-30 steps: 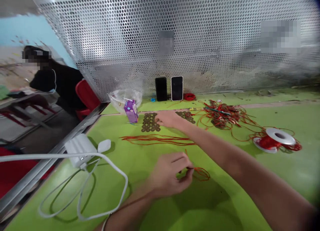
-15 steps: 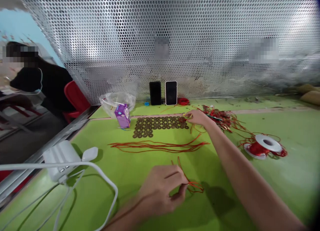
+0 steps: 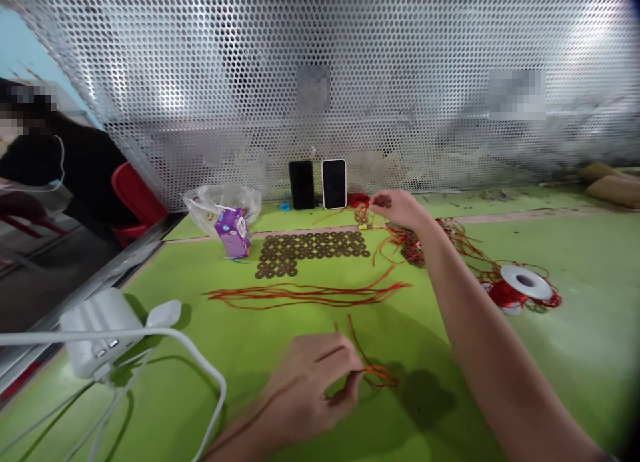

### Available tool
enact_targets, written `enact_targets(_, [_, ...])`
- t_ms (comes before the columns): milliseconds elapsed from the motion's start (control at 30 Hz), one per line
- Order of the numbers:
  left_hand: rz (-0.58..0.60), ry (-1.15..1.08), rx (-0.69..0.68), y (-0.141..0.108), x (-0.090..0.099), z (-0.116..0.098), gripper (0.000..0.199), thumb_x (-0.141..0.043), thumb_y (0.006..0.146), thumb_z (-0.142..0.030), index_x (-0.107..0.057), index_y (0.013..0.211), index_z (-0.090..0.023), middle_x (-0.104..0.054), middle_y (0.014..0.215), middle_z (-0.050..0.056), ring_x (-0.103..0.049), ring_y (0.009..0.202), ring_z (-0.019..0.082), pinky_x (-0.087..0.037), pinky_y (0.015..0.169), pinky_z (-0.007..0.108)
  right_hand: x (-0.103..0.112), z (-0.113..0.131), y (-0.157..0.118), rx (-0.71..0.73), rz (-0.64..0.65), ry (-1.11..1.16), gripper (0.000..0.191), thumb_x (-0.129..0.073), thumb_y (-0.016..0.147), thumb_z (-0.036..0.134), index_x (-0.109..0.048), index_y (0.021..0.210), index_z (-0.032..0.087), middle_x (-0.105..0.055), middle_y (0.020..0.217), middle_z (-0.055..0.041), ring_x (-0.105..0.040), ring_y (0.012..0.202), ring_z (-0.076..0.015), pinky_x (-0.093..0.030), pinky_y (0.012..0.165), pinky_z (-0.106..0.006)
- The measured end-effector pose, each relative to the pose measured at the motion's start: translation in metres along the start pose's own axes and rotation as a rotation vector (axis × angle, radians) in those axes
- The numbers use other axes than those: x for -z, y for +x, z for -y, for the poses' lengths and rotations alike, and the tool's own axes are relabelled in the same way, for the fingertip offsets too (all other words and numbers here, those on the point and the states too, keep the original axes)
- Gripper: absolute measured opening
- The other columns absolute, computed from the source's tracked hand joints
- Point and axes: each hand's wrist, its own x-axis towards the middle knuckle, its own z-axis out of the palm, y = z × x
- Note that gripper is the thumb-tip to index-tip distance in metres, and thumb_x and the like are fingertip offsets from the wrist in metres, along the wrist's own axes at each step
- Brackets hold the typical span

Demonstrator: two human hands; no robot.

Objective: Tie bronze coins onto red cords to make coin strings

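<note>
Near the front of the green table (image 3: 200,355), my left hand (image 3: 320,382) pinches a short red cord (image 3: 383,374) between thumb and fingertips. My right hand (image 3: 400,209) reaches to the back, its thumb and fingers closed on a small red cord piece with a brownish disc (image 3: 361,213) hanging from it. Rows of brown round coins (image 3: 313,245) lie flat left of that hand. Long red cords (image 3: 305,293) stretch sideways between the coins and my left hand. A tangled pile of corded pieces (image 3: 414,249) sits under my right wrist.
A red cord spool (image 3: 523,287) lies at the right. Two phones (image 3: 334,184) lean against the perforated metal panel (image 3: 400,82). A purple box (image 3: 233,233) and a plastic bag (image 3: 210,202) stand left of the coins. A white charger (image 3: 100,329) with cables lies front left; a person sits beyond.
My right hand has moved up and back from beside the coins, lifting a corded piece. My left hand keeps its pinch on the cord. The view has shifted slightly.
</note>
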Motion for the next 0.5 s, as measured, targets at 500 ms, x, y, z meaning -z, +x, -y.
enact_targets(500, [-0.027, 0.036, 0.016, 0.005, 0.008, -0.004, 0.017, -0.052, 0.076, -0.006, -0.056, 0.077, -0.023, -0.063, 0.065, -0.004, -0.059, 0.055, 0.010, -0.042, 0.052, 0.019, 0.069, 0.039, -0.018, 0.046, -0.356, 0.583, 0.009, -0.064, 0.074, 0.025, -0.063, 0.077, 0.017, -0.063, 0.076, -0.0010, -0.060, 0.073, -0.0123, -0.049, 0.072, -0.027])
